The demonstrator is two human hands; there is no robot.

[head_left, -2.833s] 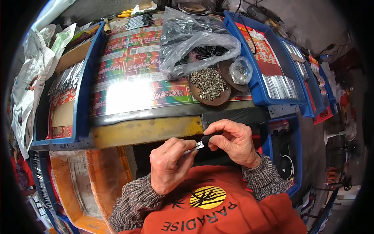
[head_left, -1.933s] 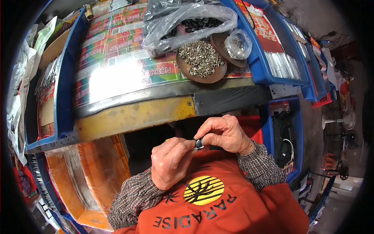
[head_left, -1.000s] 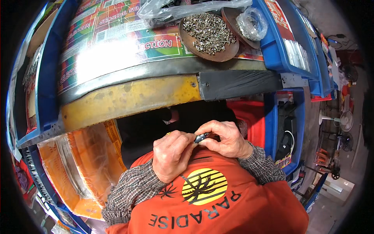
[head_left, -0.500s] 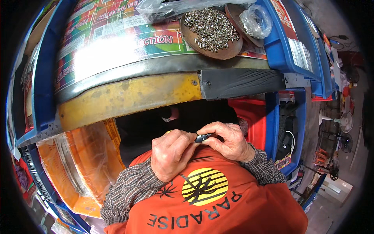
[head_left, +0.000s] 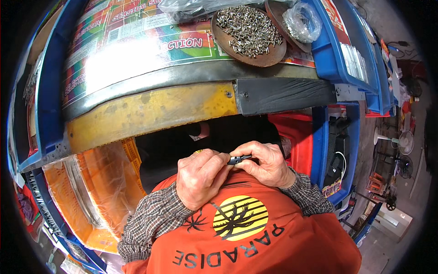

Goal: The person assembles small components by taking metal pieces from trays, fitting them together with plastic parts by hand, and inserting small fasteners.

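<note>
A small dark object (head_left: 236,160) with tiny holes or studs on its side lies between my two hands, held just above my orange apron (head_left: 292,223); I cannot make out its kind. My left hand (head_left: 203,176) is closed on its left end, thumb and fingers pinched together. On the other end, my right hand (head_left: 268,164) pinches it between thumb and forefinger, with a thin dark tip showing near the fingers. Part of the object is hidden by my fingertips. Beyond my hands is the workbench edge (head_left: 155,107), yellow on the left and black on the right.
A brown dish (head_left: 262,59) of small metal rivet-like pieces sits on the bench, beside a second dish holding a clear plastic bag (head_left: 302,23). Blue bins (head_left: 331,50) stand at the right. An orange crate (head_left: 109,182) lined with plastic is at lower left, a red bin (head_left: 301,141) under the bench.
The dark object has turned slightly between my fingers, and more of its side shows. Both hands keep their grip and nearly the same place.
</note>
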